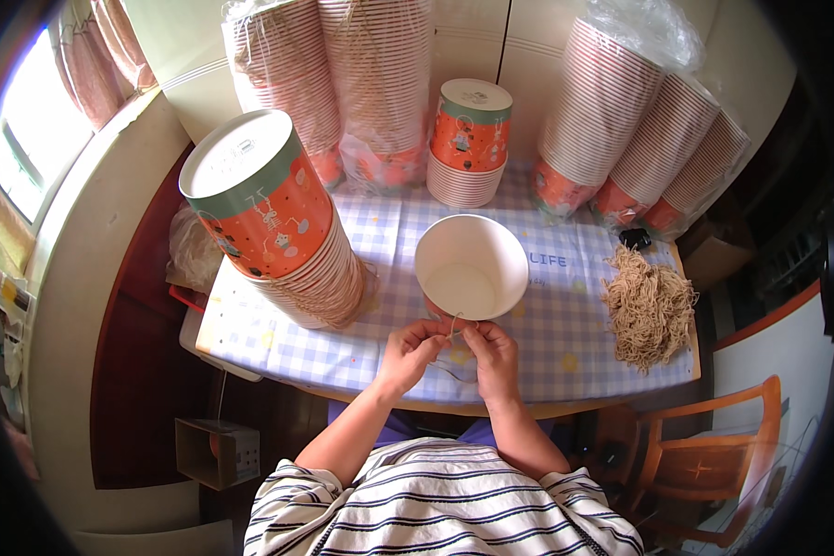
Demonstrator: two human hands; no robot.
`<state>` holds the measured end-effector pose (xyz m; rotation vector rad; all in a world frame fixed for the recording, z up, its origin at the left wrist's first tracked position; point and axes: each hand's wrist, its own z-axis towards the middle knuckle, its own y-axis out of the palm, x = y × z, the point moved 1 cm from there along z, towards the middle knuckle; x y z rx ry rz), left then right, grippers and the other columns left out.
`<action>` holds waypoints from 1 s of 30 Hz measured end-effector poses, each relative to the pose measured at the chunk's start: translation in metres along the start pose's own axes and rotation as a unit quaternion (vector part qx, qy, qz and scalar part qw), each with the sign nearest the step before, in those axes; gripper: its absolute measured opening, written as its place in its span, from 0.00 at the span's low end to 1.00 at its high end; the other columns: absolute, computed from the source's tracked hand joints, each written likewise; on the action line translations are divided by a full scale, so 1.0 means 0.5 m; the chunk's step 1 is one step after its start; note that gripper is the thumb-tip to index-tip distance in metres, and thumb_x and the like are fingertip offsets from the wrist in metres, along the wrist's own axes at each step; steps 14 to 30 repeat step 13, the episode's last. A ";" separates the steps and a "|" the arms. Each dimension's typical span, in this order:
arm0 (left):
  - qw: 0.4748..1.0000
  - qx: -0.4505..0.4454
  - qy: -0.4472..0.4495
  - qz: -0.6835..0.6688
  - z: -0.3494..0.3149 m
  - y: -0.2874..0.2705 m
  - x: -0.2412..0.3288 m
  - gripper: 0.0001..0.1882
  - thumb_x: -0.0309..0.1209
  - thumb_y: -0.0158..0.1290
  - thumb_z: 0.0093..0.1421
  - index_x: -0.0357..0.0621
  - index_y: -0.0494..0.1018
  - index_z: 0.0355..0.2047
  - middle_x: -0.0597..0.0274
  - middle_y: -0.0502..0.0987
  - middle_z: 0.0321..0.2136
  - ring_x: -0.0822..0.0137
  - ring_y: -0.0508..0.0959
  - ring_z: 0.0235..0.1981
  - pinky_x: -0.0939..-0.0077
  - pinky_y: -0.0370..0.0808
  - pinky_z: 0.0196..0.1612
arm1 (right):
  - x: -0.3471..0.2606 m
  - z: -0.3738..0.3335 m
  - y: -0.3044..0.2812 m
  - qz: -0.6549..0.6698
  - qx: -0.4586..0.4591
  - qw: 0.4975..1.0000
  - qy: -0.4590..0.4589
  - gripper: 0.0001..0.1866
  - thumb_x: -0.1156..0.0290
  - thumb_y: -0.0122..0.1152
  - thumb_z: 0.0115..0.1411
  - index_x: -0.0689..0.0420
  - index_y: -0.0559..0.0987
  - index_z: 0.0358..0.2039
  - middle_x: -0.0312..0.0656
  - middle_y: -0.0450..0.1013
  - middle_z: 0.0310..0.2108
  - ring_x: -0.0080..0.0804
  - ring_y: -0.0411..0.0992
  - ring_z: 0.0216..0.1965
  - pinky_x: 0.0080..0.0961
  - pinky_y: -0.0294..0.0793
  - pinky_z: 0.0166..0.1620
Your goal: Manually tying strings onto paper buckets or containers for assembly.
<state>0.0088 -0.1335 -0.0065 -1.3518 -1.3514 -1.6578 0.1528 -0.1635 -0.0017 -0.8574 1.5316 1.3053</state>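
Observation:
A white-lined paper bucket [473,264] stands on the table in front of me, its mouth facing up and toward me. At its near side, a thin beige string [455,321] runs between my hands, with a small loop standing up. My left hand [413,351] pinches the string between thumb and fingers. My right hand [493,356] pinches it too, close to the left fingertips and next to the bucket's lower wall. Part of the string hangs below the hands. Whether it passes through the bucket wall is hidden by my fingers.
Upside-down stacked orange-and-green buckets [273,218] stand at left, with string draped on them. A shorter stack [470,139] is behind. Plastic-wrapped stacks [602,102] line the back. A heap of beige strings [650,310] lies at right. A wooden chair [713,454] stands beyond the table's right edge.

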 end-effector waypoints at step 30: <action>0.999 -0.006 -0.032 -0.012 0.001 -0.007 -0.004 0.09 0.31 0.53 0.59 0.38 0.75 0.36 0.65 0.76 0.25 0.78 0.70 0.23 0.84 0.66 0.26 | 0.007 0.001 -0.002 -0.005 -0.008 1.000 -0.007 0.07 0.73 0.55 0.60 0.63 0.77 0.37 0.40 0.76 0.39 0.17 0.69 0.38 0.15 0.67 0.43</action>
